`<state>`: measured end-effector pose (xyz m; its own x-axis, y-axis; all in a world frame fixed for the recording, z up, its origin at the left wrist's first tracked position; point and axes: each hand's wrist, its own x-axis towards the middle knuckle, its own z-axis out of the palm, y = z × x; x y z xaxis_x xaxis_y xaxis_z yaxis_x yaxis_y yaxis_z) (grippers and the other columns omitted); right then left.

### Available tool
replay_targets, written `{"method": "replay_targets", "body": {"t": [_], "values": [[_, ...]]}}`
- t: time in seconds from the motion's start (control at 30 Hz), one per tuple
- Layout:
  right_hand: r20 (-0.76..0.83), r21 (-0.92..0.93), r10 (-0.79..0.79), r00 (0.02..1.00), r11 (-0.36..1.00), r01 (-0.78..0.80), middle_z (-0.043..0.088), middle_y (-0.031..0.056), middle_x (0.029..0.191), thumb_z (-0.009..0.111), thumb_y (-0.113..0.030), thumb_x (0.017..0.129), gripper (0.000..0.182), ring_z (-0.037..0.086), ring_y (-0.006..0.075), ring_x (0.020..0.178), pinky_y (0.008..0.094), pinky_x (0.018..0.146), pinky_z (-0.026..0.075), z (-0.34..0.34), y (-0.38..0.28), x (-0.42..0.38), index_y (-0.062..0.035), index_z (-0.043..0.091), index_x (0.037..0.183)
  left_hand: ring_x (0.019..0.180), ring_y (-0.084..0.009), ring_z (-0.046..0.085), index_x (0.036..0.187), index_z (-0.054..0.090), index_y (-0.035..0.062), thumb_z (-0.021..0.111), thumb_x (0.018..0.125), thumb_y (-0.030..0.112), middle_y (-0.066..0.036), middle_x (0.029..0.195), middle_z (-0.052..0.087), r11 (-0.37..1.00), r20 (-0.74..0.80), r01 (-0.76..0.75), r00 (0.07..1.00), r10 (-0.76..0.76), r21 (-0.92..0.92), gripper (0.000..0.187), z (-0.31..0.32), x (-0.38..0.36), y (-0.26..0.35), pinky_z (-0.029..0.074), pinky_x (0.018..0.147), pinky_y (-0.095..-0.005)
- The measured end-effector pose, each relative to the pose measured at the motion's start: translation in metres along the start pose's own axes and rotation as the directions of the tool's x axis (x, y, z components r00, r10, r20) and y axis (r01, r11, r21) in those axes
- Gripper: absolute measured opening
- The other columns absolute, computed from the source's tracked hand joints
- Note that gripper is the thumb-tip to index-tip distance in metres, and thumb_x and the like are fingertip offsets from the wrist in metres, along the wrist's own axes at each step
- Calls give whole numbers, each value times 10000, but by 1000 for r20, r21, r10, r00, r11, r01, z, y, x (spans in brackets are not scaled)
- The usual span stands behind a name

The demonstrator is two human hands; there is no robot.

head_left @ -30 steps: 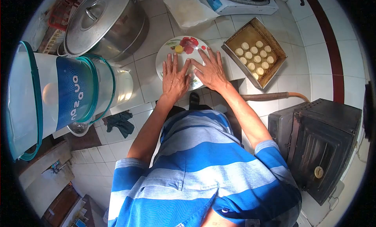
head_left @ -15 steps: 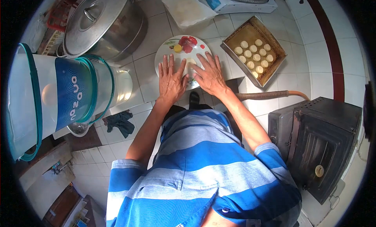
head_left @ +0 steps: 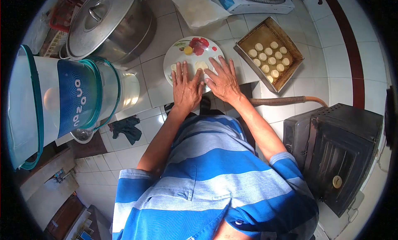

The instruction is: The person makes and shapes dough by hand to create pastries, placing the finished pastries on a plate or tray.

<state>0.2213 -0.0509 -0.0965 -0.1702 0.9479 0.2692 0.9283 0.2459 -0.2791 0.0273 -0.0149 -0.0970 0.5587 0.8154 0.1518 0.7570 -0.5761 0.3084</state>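
Note:
A white plate with red flowers lies on the tiled counter under both hands. On it are a small yellow ball and a flattened piece of pale dough. Another pale bit of dough shows beside my left fingers. My left hand is open, fingers stretched out over the plate, its index fingertip at the lower edge of the flattened dough. Also open, my right hand has its fingers spread over the plate's right side, with the thumb near the dough. Whatever lies under the palms is hidden.
Right of the plate, a square metal tin holds several pale round dough pieces. A large lidded pot and a clear bucket stand at left. A black oven is at lower right, near a hose.
My left hand has drawn back slightly down and right, uncovering more of the flattened dough and the pale bit at left. My right hand has barely moved.

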Motion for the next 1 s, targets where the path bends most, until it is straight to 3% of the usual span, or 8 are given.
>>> {"method": "replay_targets", "body": {"t": [0.33, 0.7, 0.93, 1.0], "values": [[30, -3, -23, 999, 1000, 24, 440, 163, 1585, 583, -339, 1000, 382, 311, 438, 1509, 660, 1235, 189, 3, 14, 18, -146, 702, 1308, 1554, -512, 180, 1483, 559, 150, 583, 1014, 377, -309, 1644, 271, 999, -43, 24, 999, -26, -34, 522, 3, 5, 0, 184, 1236, -663], [33, -22, -121, 992, 992, 122, 489, 175, 1527, 626, -282, 963, 311, 352, 434, 1488, 682, 1207, 234, -8, 29, 19, -139, 693, 1231, 1565, -505, 153, 1511, 528, 129, 570, 1020, 389, -300, 1650, 265, 1000, 22, 13, 1000, -12, -25, 557, 6, 9, 4, 160, 1252, -642], [96, -10, -96, 991, 995, 97, 454, 155, 1586, 603, -303, 984, 360, 334, 431, 1507, 652, 1238, 200, -13, 23, 9, -153, 698, 1297, 1561, -507, 163, 1521, 510, 124, 591, 1017, 366, -298, 1651, 265, 998, -19, 29, 999, -30, -59, 565, 5, 5, 7, 162, 1248, -646], [42, 63, -136, 990, 989, 133, 486, 167, 1534, 621, -286, 965, 322, 366, 441, 1471, 677, 1214, 232, -13, 19, 8, -143, 682, 1248, 1559, -508, 169, 1524, 510, 139, 601, 1013, 351, -299, 1650, 265, 998, -23, 24, 999, -26, -64, 561, 5, 2, 8, 164, 1247, -646]]}}
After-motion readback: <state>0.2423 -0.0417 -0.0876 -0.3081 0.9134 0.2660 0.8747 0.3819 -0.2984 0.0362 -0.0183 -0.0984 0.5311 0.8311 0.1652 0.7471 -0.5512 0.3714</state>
